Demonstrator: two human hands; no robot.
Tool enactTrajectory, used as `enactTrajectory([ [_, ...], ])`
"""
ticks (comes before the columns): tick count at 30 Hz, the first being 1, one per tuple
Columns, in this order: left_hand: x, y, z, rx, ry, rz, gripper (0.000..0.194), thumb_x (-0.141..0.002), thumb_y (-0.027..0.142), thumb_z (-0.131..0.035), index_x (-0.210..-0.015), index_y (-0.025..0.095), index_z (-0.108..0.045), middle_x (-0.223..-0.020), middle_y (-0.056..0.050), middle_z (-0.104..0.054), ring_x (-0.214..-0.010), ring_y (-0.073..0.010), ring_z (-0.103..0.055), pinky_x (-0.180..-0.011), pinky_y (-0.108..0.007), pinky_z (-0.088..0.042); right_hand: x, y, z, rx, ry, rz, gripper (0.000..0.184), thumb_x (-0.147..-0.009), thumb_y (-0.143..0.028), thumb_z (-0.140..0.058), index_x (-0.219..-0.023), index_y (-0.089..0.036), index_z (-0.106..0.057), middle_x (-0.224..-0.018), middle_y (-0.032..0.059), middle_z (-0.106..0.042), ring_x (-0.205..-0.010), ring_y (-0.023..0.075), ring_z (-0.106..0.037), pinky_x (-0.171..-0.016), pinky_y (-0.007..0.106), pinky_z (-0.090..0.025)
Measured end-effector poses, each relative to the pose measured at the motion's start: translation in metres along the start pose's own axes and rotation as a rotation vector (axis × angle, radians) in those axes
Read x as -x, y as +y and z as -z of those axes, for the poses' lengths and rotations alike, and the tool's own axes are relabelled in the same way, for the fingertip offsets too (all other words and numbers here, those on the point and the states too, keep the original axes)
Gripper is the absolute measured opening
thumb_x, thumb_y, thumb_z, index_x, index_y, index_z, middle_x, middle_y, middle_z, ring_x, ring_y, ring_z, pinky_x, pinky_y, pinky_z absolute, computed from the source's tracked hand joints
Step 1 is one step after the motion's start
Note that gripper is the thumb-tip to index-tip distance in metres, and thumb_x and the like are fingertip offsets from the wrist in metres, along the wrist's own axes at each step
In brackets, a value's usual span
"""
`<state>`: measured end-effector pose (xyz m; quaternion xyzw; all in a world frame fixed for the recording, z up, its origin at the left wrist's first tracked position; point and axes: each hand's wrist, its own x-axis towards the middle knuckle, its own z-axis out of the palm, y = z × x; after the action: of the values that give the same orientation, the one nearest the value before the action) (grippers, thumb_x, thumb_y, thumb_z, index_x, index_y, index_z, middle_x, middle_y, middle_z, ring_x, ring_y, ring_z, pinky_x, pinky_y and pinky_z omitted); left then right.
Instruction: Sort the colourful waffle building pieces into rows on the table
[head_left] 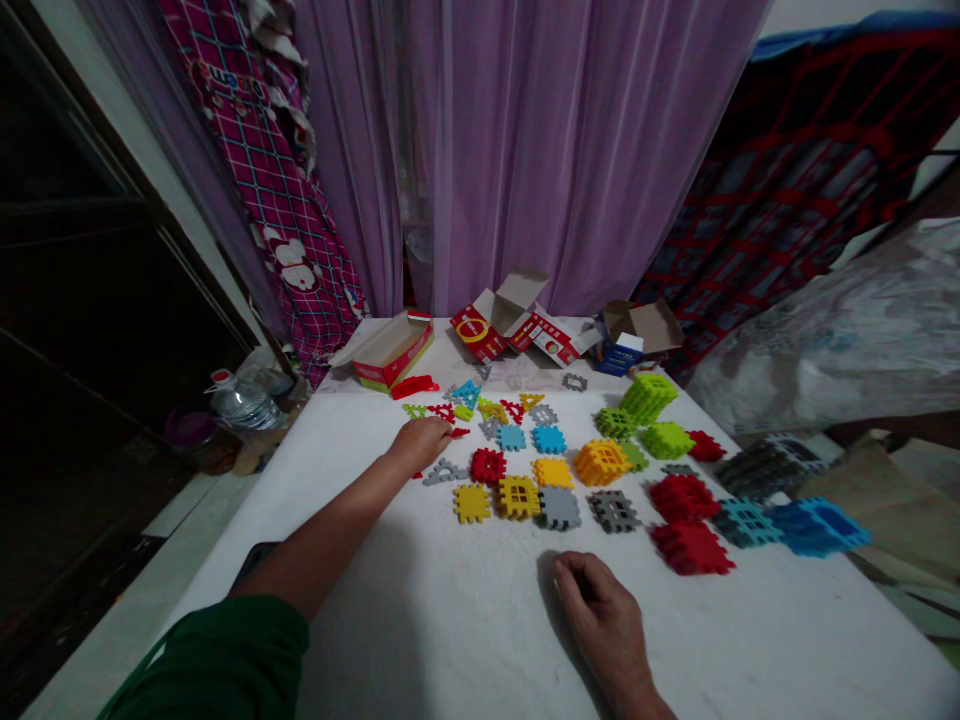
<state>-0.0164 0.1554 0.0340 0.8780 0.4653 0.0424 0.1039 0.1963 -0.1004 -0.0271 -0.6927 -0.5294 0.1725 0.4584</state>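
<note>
Left hand (424, 445) is out over the table (750, 640), arm running up and to the right, fingers (442, 430) pointing right. Small red tile (457, 433) lies right at the fingertips, on their far side. Can't tell if the fingers are closed on it or just touching; no clear grip visible.

Right hand (604, 605) rests on the table, fingers (566, 575) loosely curled, nothing visible in them. Nearest to it: dark grey tile (613, 510) and grey tile (559, 507), just ahead of the fingers and not touching.

Left hand is the nearer one to the small tiles at the back, including two blue tiles (531, 438). Grey triangle (444, 472) sits just below the left wrist. Yellow tiles (495, 500) and red tile (487, 465) lie between the hands.

Bigger builds are right of both hands: green cube (649, 397), orange stack (600, 462), red stacks (686, 520), blue stack (817, 527).

Containers: three opened cartons sit along the back edge: red tray-style box (394, 352), red-and-white box (480, 328), blue box (619, 350). Contents can't be made out from this angle. Red piece (414, 386) lies just in front of the tray-style box, apart from both hands.
</note>
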Motion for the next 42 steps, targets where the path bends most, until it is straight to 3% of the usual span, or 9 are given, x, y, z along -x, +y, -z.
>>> enactTrajectory([
  [3,0.001,0.003,-0.005,0.33,0.075,0.244,0.023,-0.092,0.03,-0.05,-0.098,0.021,-0.07,-0.101,-0.004,-0.074,-0.095,-0.0183,-0.067,-0.081,-0.027,-0.05,-0.001,0.002,0.001,0.014,-0.006,0.025,0.03,-0.086,-0.045,-0.056,-0.076,-0.021,-0.07,-0.074,0.0038,-0.071,-0.063,0.0169,-0.067,-0.058,0.022,-0.054],
  [7,0.009,-0.001,-0.01,0.577,-0.021,0.462,0.035,-0.097,0.036,-0.038,-0.101,0.016,-0.067,-0.095,-0.005,-0.075,-0.075,-0.0128,-0.069,-0.062,-0.02,-0.05,-0.001,0.001,0.001,0.005,0.017,0.039,0.028,-0.086,-0.043,-0.057,-0.076,-0.021,-0.069,-0.073,0.0032,-0.071,-0.062,0.0161,-0.067,-0.058,0.021,-0.053],
  [14,0.018,-0.024,0.018,0.183,-0.153,0.497,0.028,-0.085,0.038,-0.053,-0.074,0.02,-0.071,-0.078,-0.006,-0.074,-0.077,-0.0214,-0.07,-0.065,-0.026,-0.047,0.001,0.001,-0.001,0.003,0.032,0.013,0.03,-0.087,-0.046,-0.057,-0.077,-0.021,-0.07,-0.075,0.0037,-0.071,-0.065,0.0172,-0.067,-0.062,0.023,-0.053],
  [17,0.019,-0.03,0.031,-0.018,-0.102,0.398,0.021,-0.082,0.029,-0.055,-0.085,0.021,-0.074,-0.094,-0.008,-0.074,-0.093,-0.0249,-0.068,-0.076,-0.029,-0.048,0.001,0.0,-0.001,-0.01,0.027,0.0,0.031,-0.086,-0.047,-0.057,-0.077,-0.02,-0.07,-0.074,0.0039,-0.071,-0.063,0.0171,-0.066,-0.061,0.023,-0.053],
  [21,0.02,-0.038,0.034,-0.14,-0.085,-0.01,0.035,-0.081,0.013,-0.053,-0.106,0.027,-0.073,-0.115,-0.003,-0.068,-0.105,-0.019,-0.062,-0.089,-0.026,-0.046,0.003,0.001,-0.003,-0.016,0.033,-0.003,0.03,-0.087,-0.046,-0.057,-0.078,-0.02,-0.07,-0.073,0.0033,-0.07,-0.063,0.0164,-0.064,-0.06,0.023,-0.052],
  [24,0.018,-0.043,0.029,-0.191,-0.123,-0.16,0.032,-0.085,0.015,-0.053,-0.107,0.028,-0.073,-0.113,-0.004,-0.065,-0.106,-0.0188,-0.059,-0.09,-0.027,-0.045,0.004,0.001,-0.004,-0.021,0.043,-0.003,0.029,-0.088,-0.045,-0.056,-0.078,-0.021,-0.069,-0.072,0.0023,-0.069,-0.063,0.0158,-0.063,-0.061,0.023,-0.051],
  [29,0.013,-0.043,0.022,-0.205,-0.094,-0.196,0.021,-0.088,0.023,-0.058,-0.099,0.027,-0.075,-0.105,-0.004,-0.064,-0.101,-0.0192,-0.059,-0.086,-0.027,-0.045,0.002,0.004,0.0,0.008,0.008,0.034,0.028,-0.087,-0.044,-0.057,-0.077,-0.021,-0.069,-0.072,0.0022,-0.07,-0.062,0.0157,-0.065,-0.059,0.022,-0.051],
  [35,0.002,-0.012,0.015,-0.115,0.037,-0.182,0.021,-0.089,0.032,-0.059,-0.1,0.027,-0.076,-0.1,-0.004,-0.066,-0.095,-0.0183,-0.06,-0.082,-0.028,-0.045,0.0,0.002,0.0,-0.004,0.009,0.028,0.027,-0.086,-0.043,-0.057,-0.077,-0.021,-0.069,-0.072,0.0024,-0.07,-0.062,0.0161,-0.065,-0.058,0.022,-0.051],
  [42,-0.014,0.008,-0.005,-0.087,-0.015,-0.123,0.015,-0.083,0.027,-0.064,-0.089,0.025,-0.077,-0.097,-0.005,-0.068,-0.095,-0.0205,-0.062,-0.078,-0.029,-0.046,0.004,-0.01,-0.004,-0.07,0.067,-0.049,0.027,-0.087,-0.042,-0.056,-0.076,-0.021,-0.067,-0.073,0.0017,-0.068,-0.065,0.016,-0.063,-0.063,0.024,-0.049],
])
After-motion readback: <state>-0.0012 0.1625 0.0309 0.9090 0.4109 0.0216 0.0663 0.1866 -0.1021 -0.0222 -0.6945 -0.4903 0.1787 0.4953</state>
